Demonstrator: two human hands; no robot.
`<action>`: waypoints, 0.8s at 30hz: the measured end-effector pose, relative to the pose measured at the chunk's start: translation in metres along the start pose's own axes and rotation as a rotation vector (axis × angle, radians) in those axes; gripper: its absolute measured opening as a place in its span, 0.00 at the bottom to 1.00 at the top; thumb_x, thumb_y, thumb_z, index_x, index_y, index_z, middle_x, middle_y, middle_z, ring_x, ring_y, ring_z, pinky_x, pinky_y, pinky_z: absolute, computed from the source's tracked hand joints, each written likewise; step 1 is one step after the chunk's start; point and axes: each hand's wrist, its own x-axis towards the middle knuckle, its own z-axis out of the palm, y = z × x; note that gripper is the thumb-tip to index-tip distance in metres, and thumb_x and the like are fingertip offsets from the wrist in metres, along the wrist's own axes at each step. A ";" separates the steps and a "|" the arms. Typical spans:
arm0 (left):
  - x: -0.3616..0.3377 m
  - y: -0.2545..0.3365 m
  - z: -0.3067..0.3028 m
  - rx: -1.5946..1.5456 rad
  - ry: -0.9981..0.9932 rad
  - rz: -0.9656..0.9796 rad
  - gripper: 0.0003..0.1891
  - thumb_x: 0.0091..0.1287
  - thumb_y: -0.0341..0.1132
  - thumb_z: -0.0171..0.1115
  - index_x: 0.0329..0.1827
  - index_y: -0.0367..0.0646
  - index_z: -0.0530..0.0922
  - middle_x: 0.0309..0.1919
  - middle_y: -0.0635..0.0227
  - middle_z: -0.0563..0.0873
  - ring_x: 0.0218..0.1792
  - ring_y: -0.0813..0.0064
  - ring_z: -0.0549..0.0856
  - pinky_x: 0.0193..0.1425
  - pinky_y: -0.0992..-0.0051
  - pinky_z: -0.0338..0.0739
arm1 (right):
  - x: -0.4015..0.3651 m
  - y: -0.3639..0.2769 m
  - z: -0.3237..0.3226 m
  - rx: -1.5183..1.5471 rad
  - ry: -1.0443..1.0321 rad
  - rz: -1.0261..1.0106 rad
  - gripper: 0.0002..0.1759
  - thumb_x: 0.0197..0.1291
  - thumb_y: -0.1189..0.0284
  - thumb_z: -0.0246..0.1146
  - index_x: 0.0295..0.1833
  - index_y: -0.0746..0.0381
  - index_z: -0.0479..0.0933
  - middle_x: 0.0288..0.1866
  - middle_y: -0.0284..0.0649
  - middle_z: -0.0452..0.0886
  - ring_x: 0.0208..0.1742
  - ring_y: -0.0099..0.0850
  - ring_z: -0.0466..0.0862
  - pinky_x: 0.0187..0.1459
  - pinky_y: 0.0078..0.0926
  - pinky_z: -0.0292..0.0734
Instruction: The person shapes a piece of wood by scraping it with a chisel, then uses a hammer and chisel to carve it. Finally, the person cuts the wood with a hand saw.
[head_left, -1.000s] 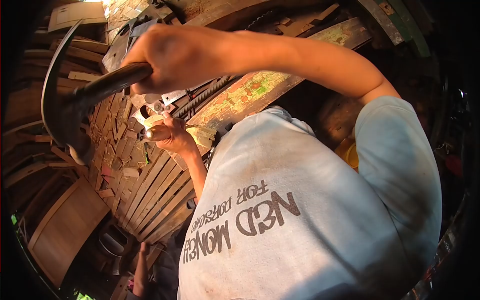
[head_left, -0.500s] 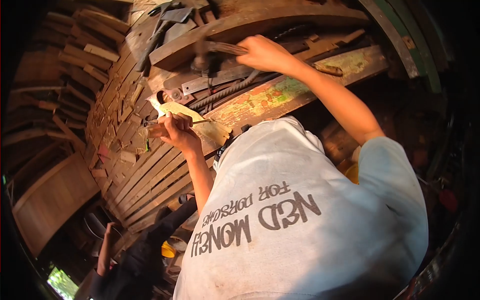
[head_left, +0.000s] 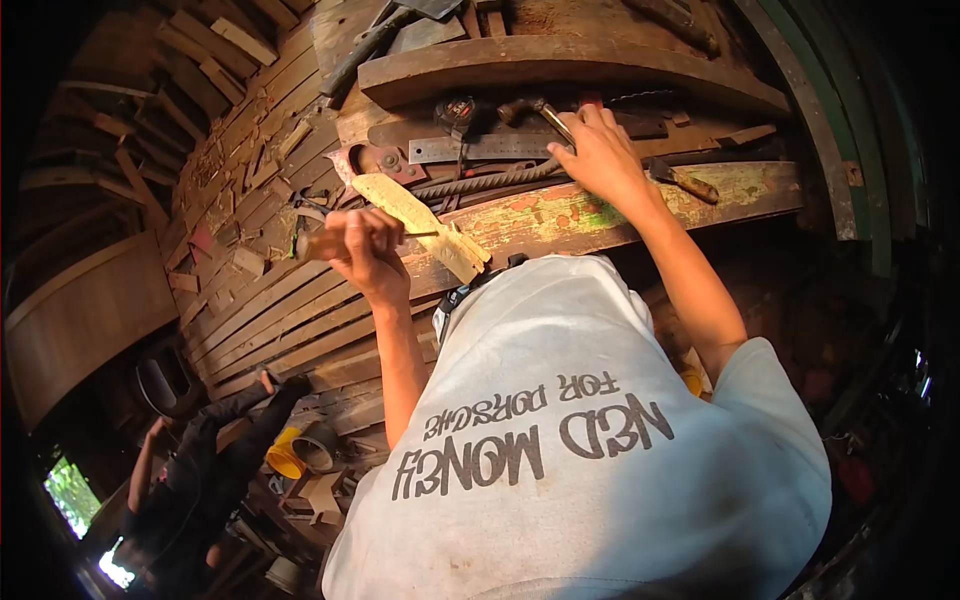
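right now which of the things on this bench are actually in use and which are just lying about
In use:
- chisel-like tool, gripped in the left hand
- pale wood piece, under that tool's thin shaft
- hammer, with the right hand on its handle

Lying about:
- steel rule
- twisted rebar
- wooden-handled tool at the bench edge
- wood offcuts

The T-shirt [head_left: 600, 480] bears print, upside down from this view, reading roughly "NEED MONEY FOR PORSCHE".
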 end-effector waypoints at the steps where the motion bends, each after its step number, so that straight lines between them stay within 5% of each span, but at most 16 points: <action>1: -0.003 0.001 0.002 0.065 -0.092 -0.013 0.10 0.68 0.33 0.56 0.30 0.45 0.66 0.16 0.76 0.66 0.17 0.81 0.68 0.23 0.79 0.65 | 0.000 -0.005 0.001 0.000 -0.003 -0.008 0.24 0.59 0.61 0.61 0.57 0.64 0.74 0.54 0.50 0.72 0.59 0.46 0.71 0.58 0.43 0.69; 6: -0.014 -0.004 0.011 0.128 -0.222 -0.054 0.08 0.68 0.31 0.58 0.40 0.39 0.67 0.24 0.68 0.73 0.24 0.79 0.72 0.29 0.77 0.68 | 0.002 -0.001 0.016 0.113 -0.051 0.043 0.28 0.58 0.62 0.63 0.63 0.62 0.71 0.54 0.51 0.72 0.59 0.49 0.72 0.60 0.41 0.68; 24: -0.009 -0.021 0.026 0.323 -0.286 -0.058 0.10 0.72 0.38 0.57 0.41 0.42 0.68 0.26 0.72 0.71 0.25 0.81 0.67 0.30 0.77 0.66 | 0.005 0.029 0.036 0.191 -0.004 0.075 0.26 0.57 0.63 0.64 0.60 0.62 0.71 0.54 0.55 0.71 0.57 0.54 0.73 0.57 0.47 0.70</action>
